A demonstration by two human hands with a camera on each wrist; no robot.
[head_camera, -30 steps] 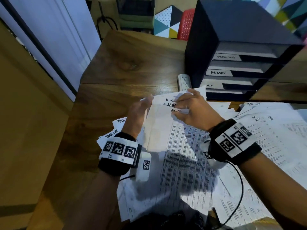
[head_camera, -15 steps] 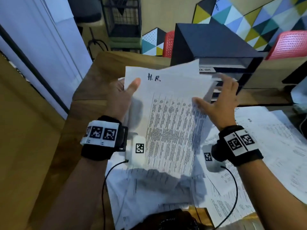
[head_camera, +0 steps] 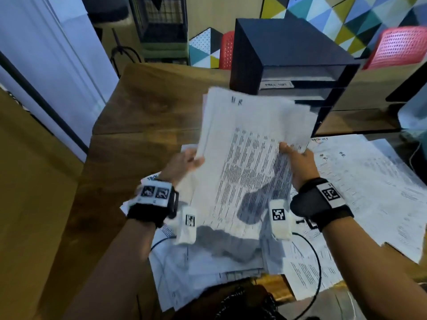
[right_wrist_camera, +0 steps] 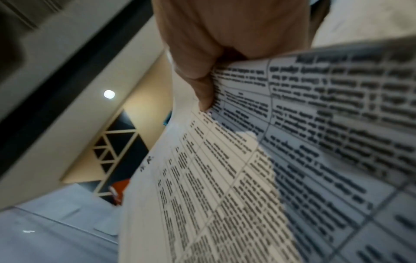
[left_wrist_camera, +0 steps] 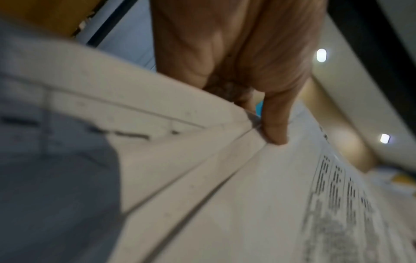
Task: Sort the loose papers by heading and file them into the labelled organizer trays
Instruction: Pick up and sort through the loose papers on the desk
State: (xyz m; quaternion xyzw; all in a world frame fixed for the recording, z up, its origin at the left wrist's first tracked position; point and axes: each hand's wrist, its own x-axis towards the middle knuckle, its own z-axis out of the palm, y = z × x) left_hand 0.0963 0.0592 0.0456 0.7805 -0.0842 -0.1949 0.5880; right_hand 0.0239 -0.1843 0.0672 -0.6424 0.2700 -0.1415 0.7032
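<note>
A stack of printed sheets headed "H.R." (head_camera: 245, 155) hangs above the desk, held by both hands. My left hand (head_camera: 184, 163) pinches its left edge, thumb on top; the left wrist view shows that thumb (left_wrist_camera: 275, 124) pressing the paper (left_wrist_camera: 225, 186). My right hand (head_camera: 298, 160) grips the right edge, and its thumb (right_wrist_camera: 202, 92) lies on the printed sheets (right_wrist_camera: 292, 142). The stack's top end points at the black organizer (head_camera: 282, 58) with its labelled trays; the top tray's label (head_camera: 275, 85) is blurred. Lower trays are hidden behind the stack.
More loose papers (head_camera: 360, 188) cover the wooden desk (head_camera: 143, 116) under and to the right of my hands. A cable (head_camera: 316, 269) runs from the right wrist over the papers. Red chairs (head_camera: 399, 47) and a patterned wall stand behind the organizer.
The H.R. stack has been lifted off the pile and now tips forward toward the organizer. Both hands slid from the upper edges down to the sheets' lower sides.
</note>
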